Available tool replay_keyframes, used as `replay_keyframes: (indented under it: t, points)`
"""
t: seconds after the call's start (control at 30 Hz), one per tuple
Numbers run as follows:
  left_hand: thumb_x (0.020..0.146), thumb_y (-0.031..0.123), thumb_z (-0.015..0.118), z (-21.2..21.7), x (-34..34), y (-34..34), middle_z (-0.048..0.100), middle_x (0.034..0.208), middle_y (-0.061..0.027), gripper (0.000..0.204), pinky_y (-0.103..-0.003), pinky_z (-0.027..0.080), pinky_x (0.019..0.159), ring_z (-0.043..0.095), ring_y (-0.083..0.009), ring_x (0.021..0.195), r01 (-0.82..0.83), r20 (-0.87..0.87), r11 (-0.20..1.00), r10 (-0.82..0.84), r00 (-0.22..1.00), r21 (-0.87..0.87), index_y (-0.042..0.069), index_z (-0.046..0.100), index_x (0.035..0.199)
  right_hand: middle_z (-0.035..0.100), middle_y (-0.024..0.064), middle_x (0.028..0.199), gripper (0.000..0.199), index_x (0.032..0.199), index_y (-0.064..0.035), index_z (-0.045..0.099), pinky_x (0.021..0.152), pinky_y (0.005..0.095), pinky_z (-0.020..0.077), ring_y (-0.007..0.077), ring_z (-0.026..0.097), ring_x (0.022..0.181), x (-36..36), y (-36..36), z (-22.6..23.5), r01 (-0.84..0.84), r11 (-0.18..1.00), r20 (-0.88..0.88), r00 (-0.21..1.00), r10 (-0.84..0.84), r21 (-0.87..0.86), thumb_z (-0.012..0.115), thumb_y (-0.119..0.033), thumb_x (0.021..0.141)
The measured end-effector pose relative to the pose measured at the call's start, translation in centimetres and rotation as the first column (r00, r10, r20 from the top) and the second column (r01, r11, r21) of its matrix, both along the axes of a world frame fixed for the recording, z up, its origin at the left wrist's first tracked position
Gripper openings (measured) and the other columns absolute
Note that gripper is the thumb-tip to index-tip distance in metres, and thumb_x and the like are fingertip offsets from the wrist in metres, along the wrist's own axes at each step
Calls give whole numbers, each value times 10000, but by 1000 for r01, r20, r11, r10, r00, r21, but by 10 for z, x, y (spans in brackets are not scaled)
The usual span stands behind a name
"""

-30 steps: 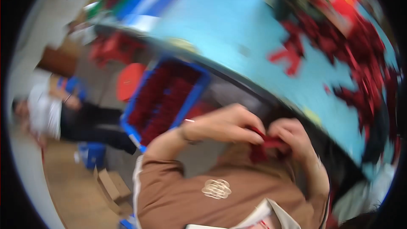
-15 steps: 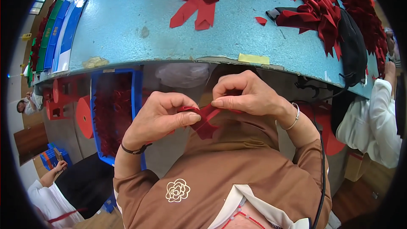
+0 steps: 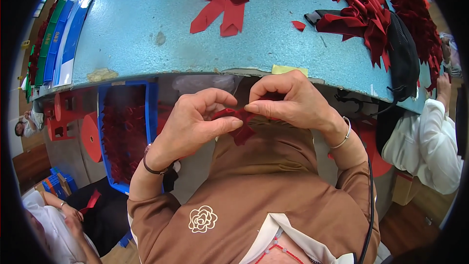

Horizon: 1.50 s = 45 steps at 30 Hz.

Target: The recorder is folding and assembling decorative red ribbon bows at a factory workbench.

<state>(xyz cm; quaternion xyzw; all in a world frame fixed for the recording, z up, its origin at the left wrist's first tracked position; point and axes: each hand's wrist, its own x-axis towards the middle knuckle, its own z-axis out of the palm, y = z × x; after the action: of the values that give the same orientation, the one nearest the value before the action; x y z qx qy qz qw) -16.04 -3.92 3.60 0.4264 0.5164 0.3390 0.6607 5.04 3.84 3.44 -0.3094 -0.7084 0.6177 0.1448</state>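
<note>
L hand (image 3: 183, 124) idx now up off thumb vs a moment ago, can't tell L grip; R hand (image 3: 299, 101) thumb+idx pinch red ribbon (image 3: 242, 136) btwn hands, near side of blue tbl (image 3: 132, 39), so R prob carries the hold.

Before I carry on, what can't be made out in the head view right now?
All in the head view:
- Red ribbon piece: parts gripped behind the left hand and right hand are hidden by the fingers.
- Blue crate: its near right corner is hidden behind the left forearm.
- Ribbon tails on the table: upper part cut off by the top edge.
- Lower-left co-worker: cut off by the dark fisheye rim.
</note>
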Motion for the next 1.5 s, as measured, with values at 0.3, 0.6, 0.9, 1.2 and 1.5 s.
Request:
replay_keyframes:
  t: [0.3, 0.6, 0.9, 1.2, 1.5]
  points:
    - [732, 80, 694, -39, 2, 2, 684, 804, -135, 209, -286, 489, 584, 642, -144, 666, 11, -457, 873, 245, 855, 488, -15, 676, 918, 629, 118, 807, 130, 877, 8, 620, 595, 304, 479, 238, 612, 684, -22, -24, -21, 114, 824, -93, 993, -75, 555, 665, 10, 755]
    - [832, 32, 635, -42, -2, 10, 668, 859, -80, 180, -250, 536, 587, 632, -128, 686, -190, 211, 981, 192, 959, -29, -63, 652, 984, 624, 130, 814, 159, 873, 10, 607, 594, 339, 501, 287, 622, 697, -30, -28, -33, 198, 645, -125, 980, -157, 738, 639, 62, 727]
    - [845, -12, 612, -42, 2, 5, 658, 931, -140, 226, -268, 570, 628, 651, -163, 761, -299, 298, 954, 290, 909, -16, -98, 601, 1054, 608, 144, 847, 223, 914, 29, 602, 590, 355, 507, 295, 611, 706, -34, -35, -24, 211, 478, -151, 975, -161, 853, 641, 74, 699]
    - [853, 0, 616, -39, 11, 0, 662, 982, -144, 222, -285, 559, 735, 658, -186, 834, -488, 365, 873, 448, 816, 19, -76, 610, 1062, 577, 163, 888, 320, 961, 95, 598, 602, 348, 501, 265, 585, 709, -38, -51, -22, 116, 110, -96, 981, -171, 987, 623, 25, 650]
    - [879, 7, 586, -27, 12, -6, 647, 1001, -108, 231, -280, 507, 833, 623, -167, 908, -437, 451, 892, 439, 777, -114, -52, 591, 1102, 567, 208, 897, 362, 944, 133, 590, 556, 325, 463, 262, 569, 707, -41, -51, -23, 94, 12, -91, 984, -154, 996, 603, -50, 631]
